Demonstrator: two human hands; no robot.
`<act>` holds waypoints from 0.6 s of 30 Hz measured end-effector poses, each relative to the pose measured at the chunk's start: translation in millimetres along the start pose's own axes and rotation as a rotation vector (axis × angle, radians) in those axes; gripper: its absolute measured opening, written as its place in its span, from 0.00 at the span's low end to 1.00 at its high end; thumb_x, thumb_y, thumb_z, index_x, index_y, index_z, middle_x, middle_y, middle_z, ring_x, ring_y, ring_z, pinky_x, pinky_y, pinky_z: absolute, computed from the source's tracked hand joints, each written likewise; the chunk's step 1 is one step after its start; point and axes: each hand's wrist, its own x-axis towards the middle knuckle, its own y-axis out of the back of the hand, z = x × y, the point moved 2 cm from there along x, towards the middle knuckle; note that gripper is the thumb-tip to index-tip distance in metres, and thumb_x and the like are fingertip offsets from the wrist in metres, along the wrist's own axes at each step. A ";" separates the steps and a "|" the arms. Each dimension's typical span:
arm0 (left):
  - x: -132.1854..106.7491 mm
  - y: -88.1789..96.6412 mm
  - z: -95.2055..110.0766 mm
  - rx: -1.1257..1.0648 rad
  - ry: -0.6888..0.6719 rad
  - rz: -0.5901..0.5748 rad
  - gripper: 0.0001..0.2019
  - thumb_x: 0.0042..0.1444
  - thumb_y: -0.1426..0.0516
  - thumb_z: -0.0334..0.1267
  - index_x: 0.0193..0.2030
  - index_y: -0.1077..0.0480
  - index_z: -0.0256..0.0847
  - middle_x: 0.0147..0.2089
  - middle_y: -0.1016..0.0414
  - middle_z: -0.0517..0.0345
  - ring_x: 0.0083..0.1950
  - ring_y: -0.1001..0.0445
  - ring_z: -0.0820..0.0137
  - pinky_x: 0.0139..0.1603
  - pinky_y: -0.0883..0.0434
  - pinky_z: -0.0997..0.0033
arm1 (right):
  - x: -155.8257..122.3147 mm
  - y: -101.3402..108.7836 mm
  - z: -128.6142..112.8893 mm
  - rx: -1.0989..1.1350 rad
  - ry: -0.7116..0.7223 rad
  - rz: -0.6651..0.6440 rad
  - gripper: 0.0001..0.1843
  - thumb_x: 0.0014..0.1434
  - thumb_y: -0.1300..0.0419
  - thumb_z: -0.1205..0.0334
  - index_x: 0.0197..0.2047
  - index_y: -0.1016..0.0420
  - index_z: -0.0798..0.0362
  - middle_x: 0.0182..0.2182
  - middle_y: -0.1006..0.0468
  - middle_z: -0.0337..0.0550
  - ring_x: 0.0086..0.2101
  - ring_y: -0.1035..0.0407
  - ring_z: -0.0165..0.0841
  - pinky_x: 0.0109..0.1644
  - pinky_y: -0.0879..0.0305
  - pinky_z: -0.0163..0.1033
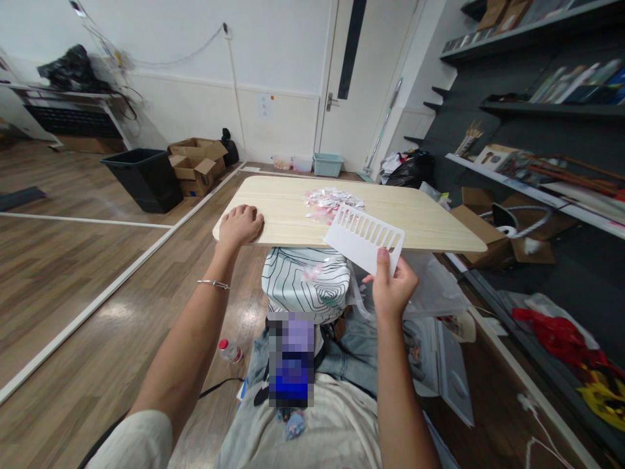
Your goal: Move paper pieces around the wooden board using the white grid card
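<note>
My right hand (393, 290) grips a flat white slotted plate (359, 241) by its near right corner, thumb on top. A row of long slots runs along its far side, and it is tilted over the front edge of the pale wooden tabletop (415, 208). Just beyond the plate lies a loose pile of small white and pink scraps (336, 200), which look like paper strips or wrappers. Palm down, my left hand (240, 225) rests on the tabletop's left front corner, its fingers foreshortened and partly hidden.
Below the tabletop are a patterned fabric-covered box (303, 277) and a clear plastic bin (434, 286). A bottle with a red cap (230, 352) stands on the floor at left. A black trash bin (144, 179) and cardboard boxes (195, 163) are farther back. Shelves (547, 107) line the right.
</note>
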 end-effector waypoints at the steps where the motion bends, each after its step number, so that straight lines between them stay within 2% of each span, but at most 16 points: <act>1: 0.0 0.0 0.0 0.000 0.001 0.001 0.29 0.76 0.56 0.53 0.70 0.24 0.46 0.79 0.27 0.40 0.80 0.32 0.45 0.80 0.36 0.41 | 0.0 0.1 0.2 0.000 0.001 0.003 0.42 0.58 0.35 0.17 0.29 0.21 0.53 0.23 0.19 0.46 0.17 0.31 0.34 0.18 0.33 0.39; 6: 0.0 -0.4 -0.5 0.006 0.002 -0.001 0.29 0.76 0.56 0.53 0.70 0.24 0.47 0.79 0.27 0.41 0.80 0.32 0.46 0.80 0.36 0.42 | 0.1 0.7 1.9 0.022 0.010 0.018 0.41 0.59 0.34 0.19 0.32 0.18 0.56 0.25 0.18 0.48 0.18 0.30 0.35 0.19 0.32 0.40; 12: 0.3 -0.7 -0.8 0.012 -0.003 -0.007 0.29 0.75 0.56 0.53 0.71 0.24 0.46 0.79 0.27 0.40 0.80 0.32 0.45 0.79 0.35 0.42 | 0.4 1.0 2.2 -0.009 0.020 0.006 0.40 0.60 0.35 0.20 0.28 0.21 0.54 0.22 0.21 0.45 0.17 0.30 0.35 0.18 0.35 0.39; 18: 0.2 -0.4 -0.4 0.011 -0.002 0.000 0.29 0.75 0.56 0.53 0.71 0.24 0.46 0.79 0.27 0.40 0.79 0.31 0.45 0.79 0.35 0.42 | 0.3 1.0 1.0 -0.012 0.017 0.002 0.41 0.60 0.36 0.19 0.29 0.21 0.54 0.23 0.20 0.46 0.18 0.30 0.34 0.19 0.33 0.38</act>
